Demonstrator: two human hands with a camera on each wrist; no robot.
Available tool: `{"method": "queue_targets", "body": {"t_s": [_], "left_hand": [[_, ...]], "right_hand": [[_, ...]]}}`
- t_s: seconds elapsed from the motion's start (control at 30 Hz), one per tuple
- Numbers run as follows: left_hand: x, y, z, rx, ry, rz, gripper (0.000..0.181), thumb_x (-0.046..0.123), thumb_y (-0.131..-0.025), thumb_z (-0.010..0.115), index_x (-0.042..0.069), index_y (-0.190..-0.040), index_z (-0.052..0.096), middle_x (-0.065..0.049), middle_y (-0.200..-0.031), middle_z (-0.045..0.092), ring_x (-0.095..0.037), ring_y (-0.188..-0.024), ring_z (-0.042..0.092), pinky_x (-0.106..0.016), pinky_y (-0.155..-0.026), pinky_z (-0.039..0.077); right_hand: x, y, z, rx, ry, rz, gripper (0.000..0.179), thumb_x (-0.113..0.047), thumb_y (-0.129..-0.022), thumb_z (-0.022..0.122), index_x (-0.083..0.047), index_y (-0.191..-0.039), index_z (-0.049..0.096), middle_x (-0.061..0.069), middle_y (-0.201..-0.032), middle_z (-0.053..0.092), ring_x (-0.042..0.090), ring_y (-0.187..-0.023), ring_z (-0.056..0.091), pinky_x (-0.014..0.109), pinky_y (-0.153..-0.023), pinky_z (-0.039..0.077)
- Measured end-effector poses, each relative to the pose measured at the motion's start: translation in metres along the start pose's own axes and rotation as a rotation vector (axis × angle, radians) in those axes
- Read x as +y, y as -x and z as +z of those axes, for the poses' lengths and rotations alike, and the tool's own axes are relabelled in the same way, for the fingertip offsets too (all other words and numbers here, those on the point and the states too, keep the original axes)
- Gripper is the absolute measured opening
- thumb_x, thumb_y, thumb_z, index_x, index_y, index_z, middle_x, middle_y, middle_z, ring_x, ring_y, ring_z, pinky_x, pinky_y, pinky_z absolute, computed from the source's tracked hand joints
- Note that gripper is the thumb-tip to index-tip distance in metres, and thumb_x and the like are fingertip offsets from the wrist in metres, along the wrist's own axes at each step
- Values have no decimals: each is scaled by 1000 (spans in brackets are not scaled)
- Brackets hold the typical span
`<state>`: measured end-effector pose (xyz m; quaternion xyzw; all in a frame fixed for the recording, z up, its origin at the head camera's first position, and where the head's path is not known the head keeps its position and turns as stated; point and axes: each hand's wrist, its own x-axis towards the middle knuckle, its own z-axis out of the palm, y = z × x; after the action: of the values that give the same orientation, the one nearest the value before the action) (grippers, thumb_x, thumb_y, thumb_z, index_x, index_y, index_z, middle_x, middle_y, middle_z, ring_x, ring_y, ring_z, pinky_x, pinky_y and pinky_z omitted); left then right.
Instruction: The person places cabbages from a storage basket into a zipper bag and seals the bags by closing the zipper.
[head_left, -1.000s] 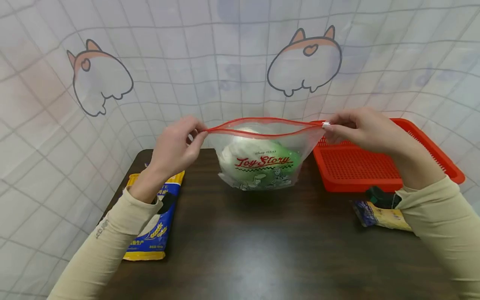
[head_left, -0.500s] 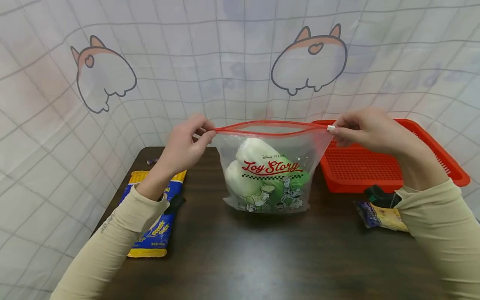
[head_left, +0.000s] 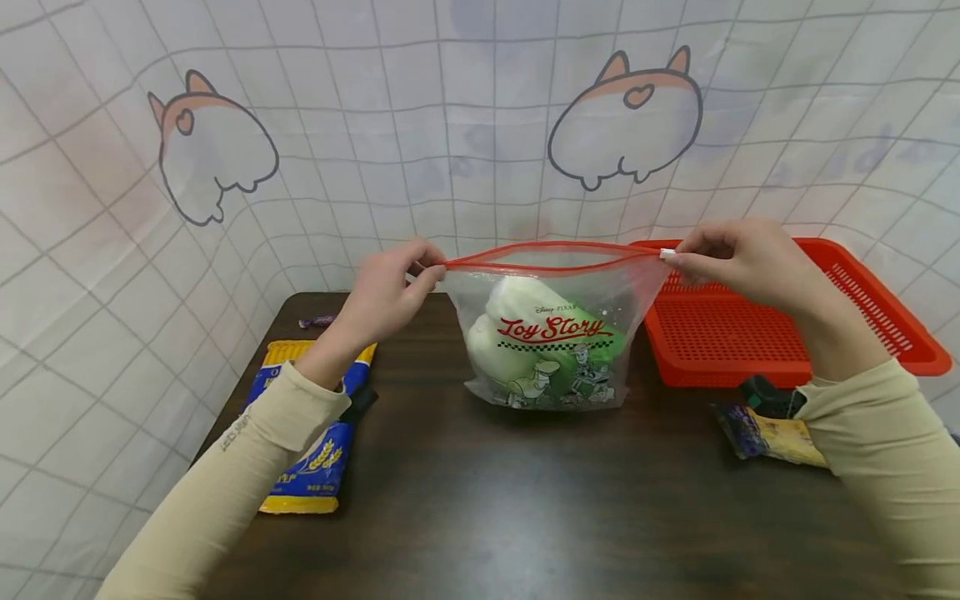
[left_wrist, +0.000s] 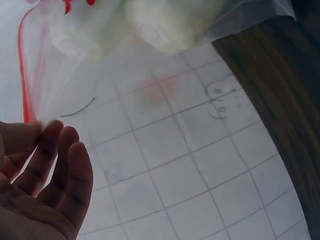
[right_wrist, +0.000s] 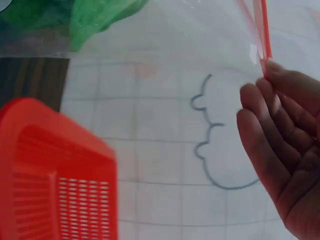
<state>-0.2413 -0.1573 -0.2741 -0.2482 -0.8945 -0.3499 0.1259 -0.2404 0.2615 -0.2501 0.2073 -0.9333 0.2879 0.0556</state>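
A clear zip bag [head_left: 551, 379] with a red zip edge and "Toy Story" print is stretched between both hands, its mouth parted in the middle. White-and-green leafy vegetables [head_left: 517, 304] sit inside; their pale stem ends [left_wrist: 155, 30] show in the left wrist view, the green leaves [right_wrist: 102, 20] in the right wrist view. My left hand [head_left: 393, 287] pinches the left end of the zip edge between thumb and fingertip. With the thumb and fingers of my right hand [head_left: 750, 258], I pinch the right end by the white slider [head_left: 667, 253]. Whether the bag's bottom touches the table cannot be told.
Behind the right hand is a red plastic basket [head_left: 735, 375]. A blue-and-yellow food packet [head_left: 311, 475] lies partly under the left forearm, a small purple wrapper [head_left: 317, 322] behind it. Near the right wrist lies another packet [head_left: 780, 437]. A grid-patterned sheet [head_left: 412, 125] backs the dark table [head_left: 450, 517].
Both hands have shifted slightly right with the bag. The bag's lower part, tilted back at first, swung down to show its printed front, then rose a little. Both pinches have stayed.
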Motion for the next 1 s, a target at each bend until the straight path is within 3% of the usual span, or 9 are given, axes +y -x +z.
{"method": "queue_targets", "body": {"t_s": [0.1,0.33,0.5,0.77,1.0], "left_hand": [[-4,-3,3,-2,-29,17,15,18,-101,56,8,-105,65,-5,-99,68,-20,-86,65,-37,-69,51],[-8,-4,3,-30,22,-42,17,21,-101,56,8,-109,65,-4,-101,66,-19,-85,65,-35,-67,51],[-8,-3,4,-36,53,-52,18,22,-100,57,8,-109,64,-5,-102,66,-19,-81,65,-34,-66,55],[-7,-2,7,-7,93,-63,18,22,-100,59,8,-109,66,-5,-98,68,-16,-75,64,-32,-64,56],[-1,-2,6,23,103,-75,20,24,-98,61,11,-112,67,-2,-102,68,-19,-78,66,-32,-64,55]], "right_hand": [[7,0,5,46,42,-69,12,-26,-93,69,-15,-90,73,-2,-78,70,10,-72,64,15,-66,47],[16,1,4,-13,5,-103,9,-18,-96,64,-13,-99,72,-2,-85,70,7,-76,66,13,-70,50],[18,2,4,2,21,-137,10,-15,-96,63,-14,-101,71,-4,-86,69,7,-77,66,12,-71,50],[20,4,7,60,12,-182,9,-12,-94,66,-13,-100,72,-2,-88,70,8,-77,65,10,-70,49],[18,2,11,100,17,-214,10,-8,-91,69,-13,-99,73,-1,-90,69,6,-74,60,11,-67,46]]}}
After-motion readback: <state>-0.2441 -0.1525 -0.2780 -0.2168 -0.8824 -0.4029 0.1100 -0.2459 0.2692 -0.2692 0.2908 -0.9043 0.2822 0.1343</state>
